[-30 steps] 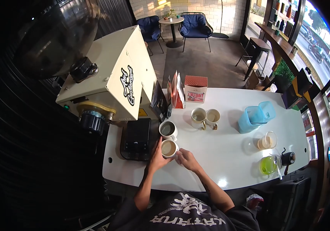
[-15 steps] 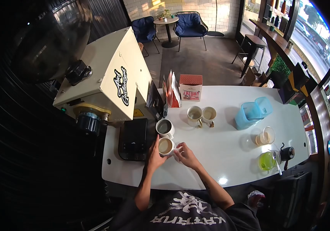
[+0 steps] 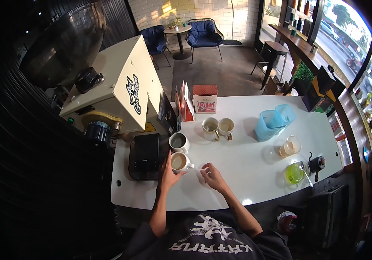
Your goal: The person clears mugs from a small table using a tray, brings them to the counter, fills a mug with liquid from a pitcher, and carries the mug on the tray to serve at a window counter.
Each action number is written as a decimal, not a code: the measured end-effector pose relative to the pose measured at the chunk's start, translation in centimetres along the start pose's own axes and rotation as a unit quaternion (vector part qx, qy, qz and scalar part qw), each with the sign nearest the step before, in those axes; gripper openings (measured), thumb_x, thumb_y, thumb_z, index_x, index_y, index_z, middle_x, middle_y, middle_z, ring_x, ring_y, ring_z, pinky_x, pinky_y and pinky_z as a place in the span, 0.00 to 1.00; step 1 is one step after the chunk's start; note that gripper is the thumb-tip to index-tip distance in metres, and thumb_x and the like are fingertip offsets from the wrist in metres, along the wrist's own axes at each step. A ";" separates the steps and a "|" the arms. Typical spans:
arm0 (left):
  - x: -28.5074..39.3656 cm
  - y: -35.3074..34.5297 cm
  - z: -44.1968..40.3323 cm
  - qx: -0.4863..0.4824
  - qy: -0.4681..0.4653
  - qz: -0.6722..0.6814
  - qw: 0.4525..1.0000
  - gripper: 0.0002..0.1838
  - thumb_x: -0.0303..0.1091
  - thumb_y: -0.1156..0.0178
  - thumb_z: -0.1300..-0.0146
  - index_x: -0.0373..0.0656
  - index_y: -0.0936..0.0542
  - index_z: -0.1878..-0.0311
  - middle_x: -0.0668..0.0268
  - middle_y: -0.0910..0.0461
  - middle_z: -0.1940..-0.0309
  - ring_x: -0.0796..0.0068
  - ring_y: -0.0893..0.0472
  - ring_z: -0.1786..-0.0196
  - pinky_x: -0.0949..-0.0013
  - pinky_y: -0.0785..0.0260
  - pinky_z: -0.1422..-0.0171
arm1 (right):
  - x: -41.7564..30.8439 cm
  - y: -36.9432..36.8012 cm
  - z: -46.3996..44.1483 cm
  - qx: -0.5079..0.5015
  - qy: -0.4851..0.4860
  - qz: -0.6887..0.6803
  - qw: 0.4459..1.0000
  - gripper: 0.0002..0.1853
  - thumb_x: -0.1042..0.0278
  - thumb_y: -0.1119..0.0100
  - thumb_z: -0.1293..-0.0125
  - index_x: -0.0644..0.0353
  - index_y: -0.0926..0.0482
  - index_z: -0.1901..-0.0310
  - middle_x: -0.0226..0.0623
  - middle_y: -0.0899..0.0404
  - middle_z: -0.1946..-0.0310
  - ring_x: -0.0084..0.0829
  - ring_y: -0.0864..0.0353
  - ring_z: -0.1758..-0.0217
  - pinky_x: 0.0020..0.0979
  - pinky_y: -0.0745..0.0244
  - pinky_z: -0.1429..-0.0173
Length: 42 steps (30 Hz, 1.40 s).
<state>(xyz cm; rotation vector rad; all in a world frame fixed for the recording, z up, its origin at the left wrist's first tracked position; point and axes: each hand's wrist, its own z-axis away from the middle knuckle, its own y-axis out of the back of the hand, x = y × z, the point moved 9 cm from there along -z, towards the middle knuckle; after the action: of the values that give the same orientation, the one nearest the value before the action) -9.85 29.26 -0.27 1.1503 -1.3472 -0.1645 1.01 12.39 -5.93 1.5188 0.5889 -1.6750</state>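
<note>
Fingers, head view: those of the left hand (image 3: 167, 176) are wrapped against the left side of the near mug (image 3: 179, 162), with the thumb along its near side; those of the right hand (image 3: 212, 177) are loosely curled, just beside the mug's handle and apart from it.
Near mug: white, mouth up, with pale brown liquid inside; it is over the left part of the white table (image 3: 238, 190), its handle turned toward the right edge. Whether its base rests on the surface cannot be told.
Far mug: a second white mug (image 3: 178, 141) sits just beyond the first; whether they touch is unclear.
Mug pair: a gold-handled mug (image 3: 210, 125) and a smaller mug (image 3: 226, 125) stand side by side nearer the far edge.
Left edge: a black flat-topped unit (image 3: 146, 155) lies below a cream coffee grinder (image 3: 121, 86).
Far edge: upright bags (image 3: 186, 106) stand left of a red-topped box (image 3: 205, 102).
Right half: blue plastic containers (image 3: 267, 125) stand beyond a clear cup (image 3: 289, 147); toward the near right corner are a jar of green liquid (image 3: 294, 174), a spoon (image 3: 308, 175) and a black gooseneck kettle (image 3: 317, 164).
</note>
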 end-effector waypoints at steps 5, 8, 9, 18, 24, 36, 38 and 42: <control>-0.2 0.0 0.3 0.011 -0.010 0.017 1.000 0.62 0.41 0.19 0.61 0.39 0.48 0.25 0.45 0.28 0.39 0.46 0.27 0.37 0.53 0.33 0.34 | 0.1 1.3 1.7 0.032 -0.001 -0.010 0.999 0.14 0.65 0.46 0.27 0.69 0.30 0.51 0.39 0.24 0.68 0.24 0.22 0.72 0.27 0.26 0.68; 0.4 0.3 0.4 0.018 -0.013 0.039 0.999 0.63 0.41 0.18 0.62 0.41 0.47 0.25 0.46 0.28 0.38 0.46 0.27 0.36 0.53 0.34 0.33 | 0.6 2.0 2.8 0.043 -0.007 -0.022 0.999 0.13 0.65 0.46 0.27 0.69 0.30 0.53 0.38 0.24 0.68 0.23 0.23 0.72 0.26 0.26 0.68; 0.7 0.4 0.4 0.021 -0.008 0.052 0.998 0.63 0.41 0.18 0.63 0.41 0.47 0.25 0.46 0.28 0.38 0.47 0.28 0.36 0.53 0.34 0.33 | 0.6 2.2 3.2 0.048 -0.008 -0.021 0.999 0.13 0.65 0.46 0.27 0.69 0.30 0.53 0.38 0.24 0.68 0.23 0.23 0.72 0.26 0.26 0.68; 1.1 0.2 0.6 0.020 -0.033 0.076 0.996 0.56 0.38 0.20 0.57 0.41 0.43 0.27 0.49 0.30 0.37 0.48 0.29 0.35 0.53 0.35 0.32 | 1.1 4.5 5.9 0.100 -0.015 -0.043 0.994 0.12 0.66 0.47 0.26 0.68 0.28 0.56 0.36 0.24 0.69 0.23 0.24 0.72 0.26 0.27 0.67; 5.1 2.0 1.0 0.058 -0.071 -0.027 0.995 0.56 0.36 0.21 0.56 0.39 0.45 0.26 0.49 0.43 0.29 0.47 0.37 0.30 0.51 0.42 0.27 | 1.3 7.2 7.9 0.148 0.015 -0.055 0.987 0.14 0.63 0.47 0.27 0.69 0.27 0.55 0.42 0.22 0.68 0.27 0.21 0.75 0.30 0.26 0.68; 12.2 -8.2 -4.8 0.003 -0.008 0.334 0.943 0.28 0.33 0.41 0.30 0.38 0.38 0.32 0.55 0.28 0.43 0.66 0.24 0.43 0.62 0.29 0.39 | 4.5 19.4 14.5 0.283 -0.004 -0.116 0.952 0.11 0.65 0.47 0.26 0.67 0.24 0.60 0.30 0.24 0.73 0.18 0.27 0.74 0.22 0.30 0.70; 10.2 -11.2 -6.5 0.009 0.045 0.351 0.935 0.26 0.35 0.43 0.29 0.37 0.37 0.33 0.56 0.28 0.44 0.68 0.23 0.46 0.64 0.26 0.43 | 4.7 20.5 14.0 0.281 -0.007 -0.121 0.952 0.12 0.65 0.47 0.26 0.67 0.24 0.60 0.30 0.24 0.73 0.18 0.27 0.74 0.21 0.31 0.70; 8.2 -14.8 -8.2 0.021 0.118 0.333 0.935 0.23 0.39 0.46 0.26 0.37 0.36 0.36 0.58 0.28 0.49 0.72 0.20 0.54 0.67 0.23 0.53 | 4.1 21.7 11.4 0.243 -0.021 -0.075 0.967 0.12 0.67 0.47 0.28 0.69 0.22 0.58 0.37 0.21 0.72 0.24 0.23 0.75 0.27 0.28 0.69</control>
<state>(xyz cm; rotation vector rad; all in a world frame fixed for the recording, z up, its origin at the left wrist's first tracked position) 6.71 20.99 -3.81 0.6663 -1.4519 0.4820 11.44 -10.11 -4.35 1.8060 0.2815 -2.0703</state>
